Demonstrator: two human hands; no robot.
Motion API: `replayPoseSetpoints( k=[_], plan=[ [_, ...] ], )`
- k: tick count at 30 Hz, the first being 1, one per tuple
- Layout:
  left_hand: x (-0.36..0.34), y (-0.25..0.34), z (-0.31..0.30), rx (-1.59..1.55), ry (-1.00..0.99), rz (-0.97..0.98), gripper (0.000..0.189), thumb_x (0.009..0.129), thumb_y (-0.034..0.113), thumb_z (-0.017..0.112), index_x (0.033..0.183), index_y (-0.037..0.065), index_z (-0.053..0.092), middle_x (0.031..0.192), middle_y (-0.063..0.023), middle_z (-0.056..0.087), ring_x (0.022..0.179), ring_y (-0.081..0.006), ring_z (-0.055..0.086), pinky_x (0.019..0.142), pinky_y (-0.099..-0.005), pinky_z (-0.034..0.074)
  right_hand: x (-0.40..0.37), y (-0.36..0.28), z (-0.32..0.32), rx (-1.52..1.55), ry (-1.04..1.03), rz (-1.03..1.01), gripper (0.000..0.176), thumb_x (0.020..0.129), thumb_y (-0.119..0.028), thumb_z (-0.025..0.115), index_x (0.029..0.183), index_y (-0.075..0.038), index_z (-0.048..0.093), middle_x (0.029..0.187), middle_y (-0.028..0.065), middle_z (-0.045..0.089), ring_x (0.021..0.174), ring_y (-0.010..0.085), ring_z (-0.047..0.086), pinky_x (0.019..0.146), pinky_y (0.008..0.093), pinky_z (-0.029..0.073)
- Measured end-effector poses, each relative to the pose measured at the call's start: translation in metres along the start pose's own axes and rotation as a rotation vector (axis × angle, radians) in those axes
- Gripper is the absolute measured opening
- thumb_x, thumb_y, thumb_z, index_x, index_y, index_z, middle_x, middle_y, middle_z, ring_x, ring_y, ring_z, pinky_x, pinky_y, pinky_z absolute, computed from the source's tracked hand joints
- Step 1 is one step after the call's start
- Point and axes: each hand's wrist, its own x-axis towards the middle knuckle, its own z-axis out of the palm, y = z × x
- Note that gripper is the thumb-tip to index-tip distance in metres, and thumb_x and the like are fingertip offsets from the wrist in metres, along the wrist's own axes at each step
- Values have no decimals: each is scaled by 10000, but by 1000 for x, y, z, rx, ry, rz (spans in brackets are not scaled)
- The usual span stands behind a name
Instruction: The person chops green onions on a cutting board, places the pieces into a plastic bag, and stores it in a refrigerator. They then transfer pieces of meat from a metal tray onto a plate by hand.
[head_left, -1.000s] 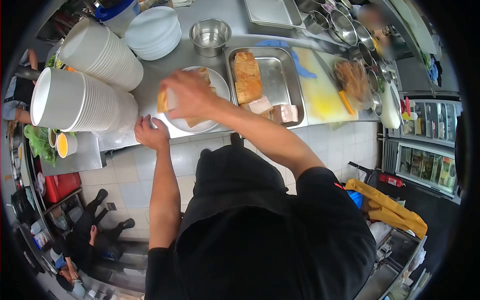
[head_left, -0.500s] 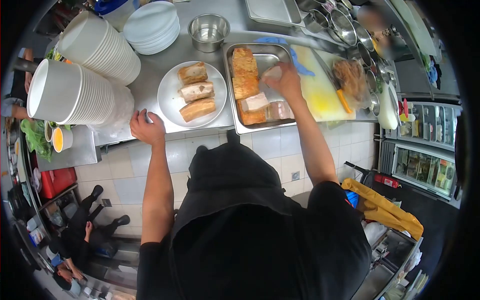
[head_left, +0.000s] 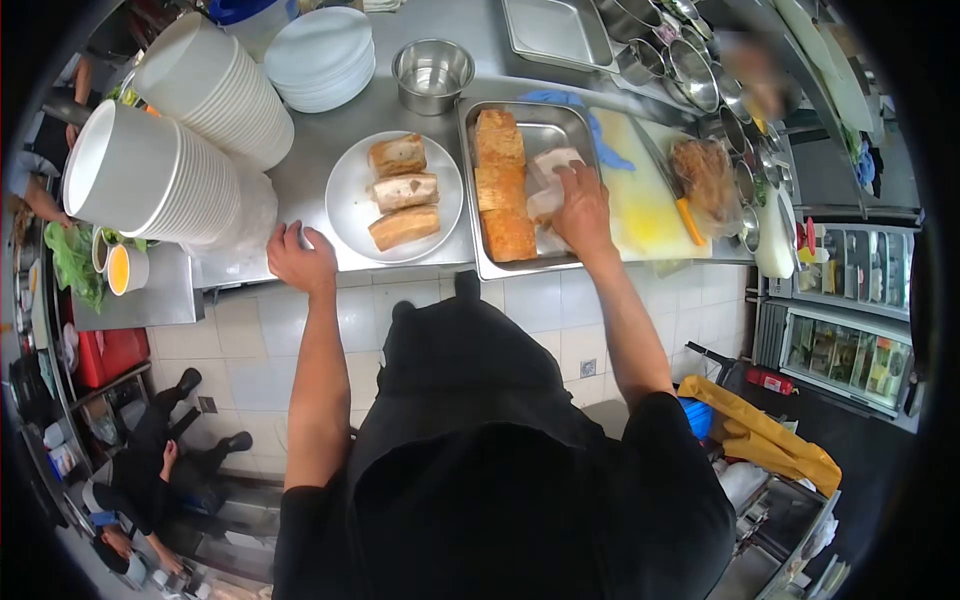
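Note:
My right hand [head_left: 583,212] is inside the metal tray [head_left: 483,268], its fingers closed on a pale meat piece [head_left: 545,205] at the tray's right side. Just above it lies another pale piece [head_left: 553,162]. Three browned slabs [head_left: 501,188] form a column along the tray's left side. A white plate [head_left: 343,215] left of the tray holds three meat pieces [head_left: 407,188] in a column. My left hand [head_left: 303,260] rests at the counter's front edge, left of the plate, with its fingers partly curled and apart and nothing in them.
Stacked white tubs [head_left: 150,180] and plates [head_left: 320,60] stand at the left, with a metal pot [head_left: 432,76] behind the plate. Right of the tray, a knife with an orange handle [head_left: 690,221] lies on a cutting board [head_left: 640,215]. Other people stand at the far left and lower left.
In the tray, my right hand has moved down and is now on a piece near the middle. The pale piece on the lower left slab is gone from there; a pale piece lies at the upper right.

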Motion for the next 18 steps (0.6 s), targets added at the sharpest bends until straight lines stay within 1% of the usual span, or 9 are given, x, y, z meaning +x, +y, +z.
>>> replayPoseSetpoints(
  k=[1, 3, 4, 7, 8, 12, 14, 17, 18],
  plan=[
    [0, 2, 0, -3, -1, -7, 220, 759, 194, 639, 951, 109, 705, 1139, -103, 628, 1102, -305, 551, 948, -462, 384, 0, -5, 8, -3, -7, -5, 501, 647, -119, 748, 1118, -47, 593, 1071, 184, 632, 1002, 382, 605, 850, 488, 491],
    [0, 1, 2, -8, -5, -13, 219, 759, 192, 639, 951, 111, 706, 1144, -96, 626, 1105, -300, 547, 953, -460, 378, 2, -24, 28, 345, -161, 247, 525, 681, -173, 764, 1142, -28, 559, 1151, 197, 599, 1076, 387, 571, 888, 499, 458],
    [0, 1, 2, -17, -6, -15, 217, 759, 193, 640, 949, 112, 706, 1147, -93, 624, 1106, -297, 546, 954, -461, 377, 6, -37, 31, 338, -351, 359, 599, 691, -228, 782, 1187, -27, 515, 1183, 218, 568, 1106, 396, 548, 906, 493, 443],
    [-1, 1, 0, -18, -11, -18, 215, 760, 198, 641, 946, 114, 707, 1152, -88, 619, 1110, -293, 542, 958, -461, 375, 0, -44, 78, 198, -292, 256, 707, 666, -260, 811, 1228, -16, 460, 1161, 244, 558, 1065, 421, 560, 893, 490, 456],
    [0, 0, 0, -14, -12, -20, 214, 760, 201, 641, 945, 115, 707, 1153, -87, 616, 1113, -291, 540, 961, -460, 374, 4, -45, 79, 232, -322, 316, 773, 618, -297, 839, 1223, -22, 444, 1141, 248, 560, 1048, 408, 572, 888, 493, 458],
    [-3, -1, 1, -13, -21, -35, 227, 788, 237, 629, 967, 122, 708, 1174, -95, 613, 1135, -297, 535, 978, -461, 372, 8, -50, 79, 279, -288, 356, 791, 581, -318, 858, 1193, -23, 452, 1156, 241, 554, 1058, 406, 564, 901, 495, 443],
    [-1, -3, 1, -13, -42, -36, 226, 789, 238, 628, 968, 126, 708, 1172, -93, 613, 1131, -294, 537, 976, -459, 372, 7, -53, 83, 183, -165, 267, 777, 601, -333, 841, 1209, -43, 453, 1126, 212, 578, 1019, 396, 600, 856, 488, 492],
    [-1, -3, 1, -7, -48, -42, 226, 789, 236, 626, 967, 125, 708, 1170, -92, 613, 1134, -292, 535, 978, -456, 371, 9, -56, 87, 186, -199, 324, 783, 603, -375, 819, 1199, -18, 457, 1177, 255, 539, 1069, 412, 568, 904, 524, 446],
    [0, -3, 1, -2, -43, -48, 226, 789, 236, 626, 967, 125, 708, 1170, -92, 613, 1134, -292, 535, 978, -456, 371, 15, -54, 84, 165, -304, 370, 785, 620, -405, 798, 1208, -12, 457, 1206, 271, 525, 1096, 403, 568, 930, 523, 443]
  ],
)
